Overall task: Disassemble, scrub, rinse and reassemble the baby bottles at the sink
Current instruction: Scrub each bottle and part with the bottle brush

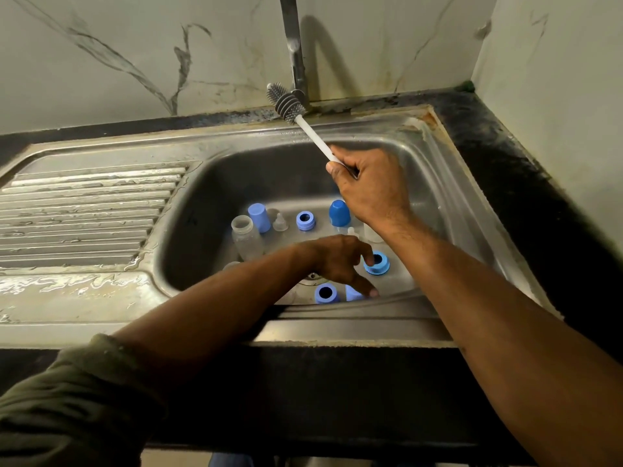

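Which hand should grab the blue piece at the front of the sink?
Probably the left hand. Its fingers already reach down to the blue cap near the front wall, while the right hand is busy gripping the bottle brush.

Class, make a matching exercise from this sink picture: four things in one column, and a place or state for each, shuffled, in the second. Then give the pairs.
Things
1. brush
2. clear bottle
3. dark blue cap
4. left hand

Places or states
A. upright in the basin, mouth open
B. reaching among the parts near the front wall
C. held by its white handle in the right hand
D. at the back of the basin, beside the right wrist

Pairs: 1-C, 2-A, 3-D, 4-B
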